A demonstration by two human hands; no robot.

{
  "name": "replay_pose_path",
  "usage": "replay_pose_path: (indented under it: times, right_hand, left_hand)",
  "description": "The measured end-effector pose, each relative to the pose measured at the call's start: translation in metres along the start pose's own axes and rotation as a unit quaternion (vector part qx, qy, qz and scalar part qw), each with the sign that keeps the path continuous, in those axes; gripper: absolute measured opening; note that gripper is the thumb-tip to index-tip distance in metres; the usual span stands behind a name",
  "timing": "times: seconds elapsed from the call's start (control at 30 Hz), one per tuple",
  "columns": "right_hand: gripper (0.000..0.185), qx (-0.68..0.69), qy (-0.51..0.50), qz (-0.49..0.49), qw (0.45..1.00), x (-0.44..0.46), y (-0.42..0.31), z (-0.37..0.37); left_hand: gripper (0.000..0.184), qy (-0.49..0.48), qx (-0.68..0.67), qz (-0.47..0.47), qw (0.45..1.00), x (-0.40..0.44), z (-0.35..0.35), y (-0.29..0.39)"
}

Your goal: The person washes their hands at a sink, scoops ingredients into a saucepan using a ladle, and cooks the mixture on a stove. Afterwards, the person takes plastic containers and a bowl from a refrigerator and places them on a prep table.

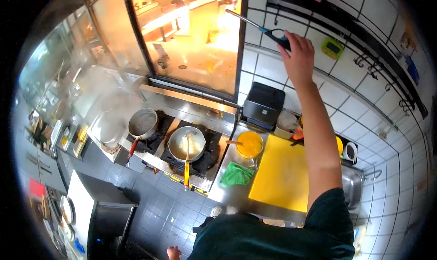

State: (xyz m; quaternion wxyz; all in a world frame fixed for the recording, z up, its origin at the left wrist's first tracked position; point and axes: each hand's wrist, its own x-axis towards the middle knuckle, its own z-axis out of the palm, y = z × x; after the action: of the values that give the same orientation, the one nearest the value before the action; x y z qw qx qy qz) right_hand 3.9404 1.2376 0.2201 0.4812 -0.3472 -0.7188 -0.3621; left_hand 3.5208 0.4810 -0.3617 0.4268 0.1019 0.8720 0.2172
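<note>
My right hand (pixel 298 53) is raised by the tiled wall, its fingers around the dark handle of a long-nosed lighter (pixel 255 25) that points up and left, near a wall rail with hooks. Low in the view, my left hand (pixel 173 252) hangs beside my body, small and partly cut off, and its fingers are hard to make out. On the stove, a pan (pixel 196 154) with a yellow handle holds something pale and a wooden utensil. Left of it sits a pot (pixel 143 123) with a red handle.
A yellow cutting board (pixel 281 171), a green cloth (pixel 237 174) and a bowl of yellow liquid (pixel 249 144) lie on the counter. Behind them stands a black machine (pixel 264 103). A sink (pixel 353 186) is at the right. Steam rises from a large pot (pixel 112 131) at the left.
</note>
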Motion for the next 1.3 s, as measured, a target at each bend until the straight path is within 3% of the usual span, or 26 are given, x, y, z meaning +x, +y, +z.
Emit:
replay_pose_path:
  times: [0.03,0.07,0.1,0.13,0.37,0.5,0.53,0.57,0.6,0.8,0.9,1.07,1.17,1.23,1.3]
  right_hand:
    - [0.043,-0.005,-0.006,-0.002,1.0,0.013,0.006,0.009]
    - [0.043,-0.006,-0.01,0.007,1.0,0.021,0.012,0.019]
    - [0.044,-0.007,-0.015,0.016,1.0,0.027,0.017,0.031]
    - [0.044,-0.008,-0.021,0.024,0.999,0.03,0.021,0.04]
    - [0.049,-0.016,-0.036,0.035,0.999,0.008,0.035,0.067]
    - [0.059,-0.044,-0.048,0.029,0.997,0.003,-0.024,0.04]
    - [0.06,-0.02,-0.041,0.004,0.999,0.006,-0.039,0.035]
    - [0.062,0.002,-0.035,-0.02,0.999,0.008,-0.056,0.029]
    - [0.062,0.026,-0.044,-0.034,0.998,0.009,-0.073,0.024]
    - [0.067,0.183,-0.09,-0.137,0.969,-0.002,-0.178,0.005]
    - [0.073,0.219,-0.142,-0.14,0.955,-0.016,-0.235,-0.005]
    - [0.064,0.31,-0.238,-0.094,0.916,-0.053,-0.357,-0.017]
    - [0.063,0.385,-0.344,-0.06,0.854,-0.072,-0.452,-0.033]
    - [0.065,0.493,-0.354,-0.054,0.793,-0.09,-0.528,-0.039]
    - [0.063,0.505,-0.409,-0.084,0.755,-0.106,-0.599,-0.047]
  left_hand:
    - [0.035,0.011,0.223,0.097,0.97,-0.017,0.008,-0.018]
    - [0.036,0.024,0.478,0.263,0.838,-0.033,0.011,-0.045]
    - [0.037,0.017,0.386,0.147,0.91,-0.049,0.03,-0.054]
    - [0.038,0.013,0.356,0.105,0.929,-0.062,0.044,-0.06]
    - [0.046,0.043,0.266,0.042,0.962,-0.111,0.096,-0.062]
    - [0.051,0.091,0.251,0.04,0.963,-0.11,0.091,-0.067]
    - [0.053,0.094,0.208,0.011,0.974,-0.104,0.088,-0.063]
    - [0.056,0.053,0.05,-0.11,0.991,-0.105,0.076,-0.044]
    - [0.053,0.063,0.007,-0.129,0.99,-0.09,0.075,-0.046]
    - [0.053,0.137,0.051,-0.064,0.987,-0.065,0.021,0.012]
    - [0.051,0.147,0.022,-0.054,0.987,-0.044,-0.006,0.003]
    - [0.052,0.159,-0.008,-0.094,0.983,0.002,-0.081,-0.035]
    - [0.05,0.193,0.002,-0.087,0.977,0.046,-0.136,-0.073]
    - [0.047,0.211,-0.013,-0.096,0.973,0.072,-0.177,-0.081]
    - [0.044,0.227,-0.022,-0.084,0.97,0.082,-0.232,-0.06]
